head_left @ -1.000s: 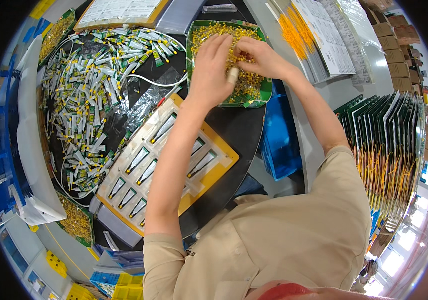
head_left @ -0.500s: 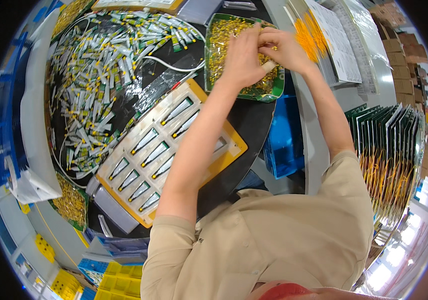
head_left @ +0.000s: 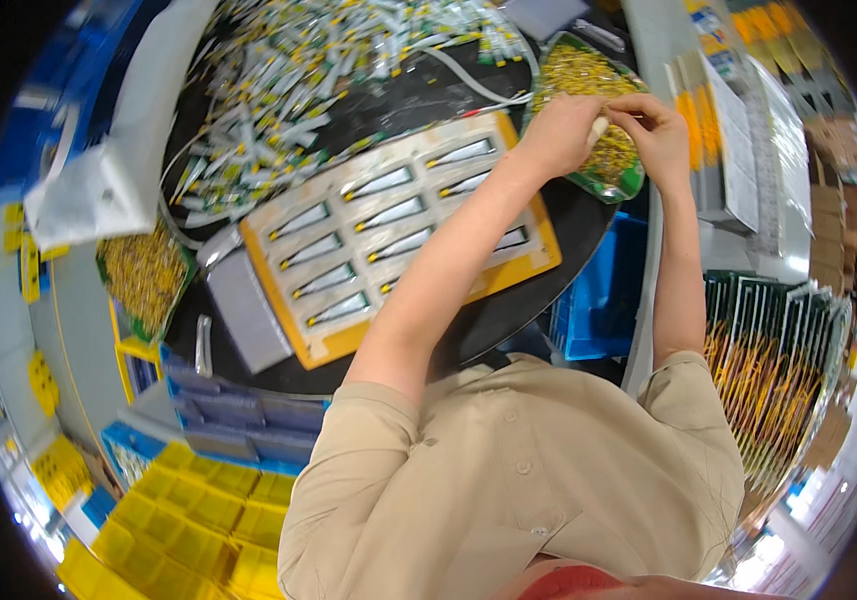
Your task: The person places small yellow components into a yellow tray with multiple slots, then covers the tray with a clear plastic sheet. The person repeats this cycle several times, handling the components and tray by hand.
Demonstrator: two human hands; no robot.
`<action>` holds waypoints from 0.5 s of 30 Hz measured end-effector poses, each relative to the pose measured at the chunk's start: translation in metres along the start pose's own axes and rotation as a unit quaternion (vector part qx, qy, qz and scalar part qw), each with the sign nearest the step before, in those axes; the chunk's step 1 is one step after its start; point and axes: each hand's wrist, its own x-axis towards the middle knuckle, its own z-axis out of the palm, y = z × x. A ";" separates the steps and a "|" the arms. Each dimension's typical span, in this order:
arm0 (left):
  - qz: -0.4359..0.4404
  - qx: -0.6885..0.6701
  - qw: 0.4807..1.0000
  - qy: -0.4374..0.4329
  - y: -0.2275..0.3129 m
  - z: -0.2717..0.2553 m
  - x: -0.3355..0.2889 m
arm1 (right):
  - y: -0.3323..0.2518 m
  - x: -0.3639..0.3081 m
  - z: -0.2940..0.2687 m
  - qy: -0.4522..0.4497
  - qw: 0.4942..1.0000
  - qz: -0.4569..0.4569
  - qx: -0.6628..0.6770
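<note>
Above a green tray of small yellow pieces, my left hand and my right hand meet with fingertips pinched together. Whatever they pinch is too small to make out. A pale covering shows on my left thumb. Below my left forearm lies a pale board with a yellow-orange border, its slots holding several small white-and-green tubes with dark yellow-tipped ends. Part of the board is hidden by that forearm.
Loose tubes are heaped across the black table, with a white cable around them. Another tray of yellow pieces sits at the left. Blue crate, yellow bins and green cards with orange cords surround the table.
The view has turned, shifting the table's contents in the picture. Both hands stay over the green tray, now nearer its close edge, their fingertips drawn together.
</note>
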 end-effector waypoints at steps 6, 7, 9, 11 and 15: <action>-0.108 -0.001 0.992 0.064 0.019 -0.102 -0.120 | -0.059 -0.047 0.110 -0.104 0.972 0.033 0.210; -0.125 0.024 0.990 0.065 0.021 -0.120 -0.141 | -0.066 -0.054 0.130 -0.148 0.955 0.034 0.254; -0.184 0.095 0.978 0.027 0.028 -0.152 -0.182 | -0.078 -0.065 0.162 -0.195 0.973 -0.067 0.102; -0.209 0.141 0.968 -0.008 0.035 -0.174 -0.215 | -0.088 -0.070 0.185 -0.243 0.940 -0.239 0.039; -0.221 0.188 0.955 -0.058 0.032 -0.197 -0.251 | -0.094 -0.071 0.211 -0.304 0.892 -0.335 0.014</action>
